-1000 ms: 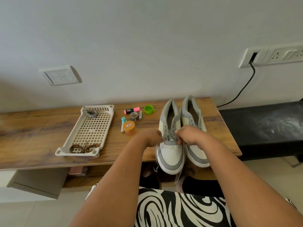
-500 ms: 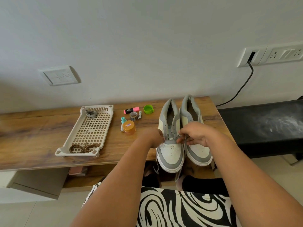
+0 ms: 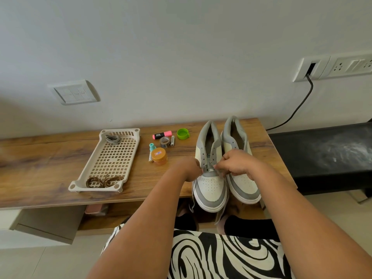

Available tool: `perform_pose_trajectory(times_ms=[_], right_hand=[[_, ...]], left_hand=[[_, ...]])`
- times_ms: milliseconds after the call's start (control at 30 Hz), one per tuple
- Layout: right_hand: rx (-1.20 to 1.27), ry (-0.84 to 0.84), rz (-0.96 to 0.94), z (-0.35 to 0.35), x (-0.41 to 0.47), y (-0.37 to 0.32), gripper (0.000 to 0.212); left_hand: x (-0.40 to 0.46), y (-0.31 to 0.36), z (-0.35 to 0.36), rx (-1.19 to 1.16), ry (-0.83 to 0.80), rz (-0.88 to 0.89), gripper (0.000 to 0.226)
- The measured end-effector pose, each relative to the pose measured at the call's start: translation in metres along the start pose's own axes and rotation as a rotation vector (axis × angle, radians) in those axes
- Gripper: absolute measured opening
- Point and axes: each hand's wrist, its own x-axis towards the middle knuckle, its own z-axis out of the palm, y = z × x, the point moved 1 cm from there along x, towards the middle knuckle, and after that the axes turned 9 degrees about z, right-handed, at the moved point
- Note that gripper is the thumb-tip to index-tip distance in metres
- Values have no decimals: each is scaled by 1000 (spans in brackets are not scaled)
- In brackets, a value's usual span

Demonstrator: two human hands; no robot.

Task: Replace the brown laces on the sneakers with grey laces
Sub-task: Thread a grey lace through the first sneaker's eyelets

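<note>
While the brown laces (image 3: 103,181) lie coiled in the near end of the tray (image 3: 94,158), well to the left of the left hand (image 3: 189,169), a spare grey lace (image 3: 113,139) waits at its far end. Small desk (image 3: 40,158) clutter sits between tray and hands. The left hand pinches one end of the grey lace at the lowest eyelets of the left sneaker (image 3: 210,174); just right of it, the right hand (image 3: 237,165) pinches the other strand, fingers curled. Both tails dangle off the toe. To lace well, I judge both ends should be evened first, kept flat, then crossed upward. The right sneaker (image 3: 240,158) looks unlaced.
</note>
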Motion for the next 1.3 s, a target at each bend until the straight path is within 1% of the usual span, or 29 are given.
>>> perform_pose_trajectory(times_ms=[67, 100, 167, 233, 300, 367, 667, 967, 1133, 1300], right_hand=[[-198, 77, -18, 3, 1, -1, 46], [-271, 122, -20, 6, 2, -1, 50], [-319, 196, -16, 12, 7, 0, 51], [-299, 229, 6, 16, 11, -1, 57], [-345, 212, 4, 18, 11, -3, 57], [-385, 188, -3, 18, 9, -6, 51], [-374, 165, -28, 15, 16, -3, 41], [-391, 155, -25, 14, 11, -4, 44], [-400, 147, -42, 14, 8, -5, 40], [-369, 133, -30, 14, 6, -6, 44]], left_hand=[[0, 1, 0, 17, -5, 3, 32], [0, 1, 0, 24, -8, 2, 32], [1, 2, 0, 27, -14, 2, 33], [0, 3, 0, 28, -12, 2, 34], [0, 3, 0, 28, -7, 4, 34], [0, 3, 0, 31, -7, 6, 34], [-1, 4, -2, 29, -14, 19, 34], [-3, 4, -2, 5, -23, 8, 32], [-4, 5, -3, 7, -38, 5, 32], [-4, 3, -5, -80, -57, -12, 35]])
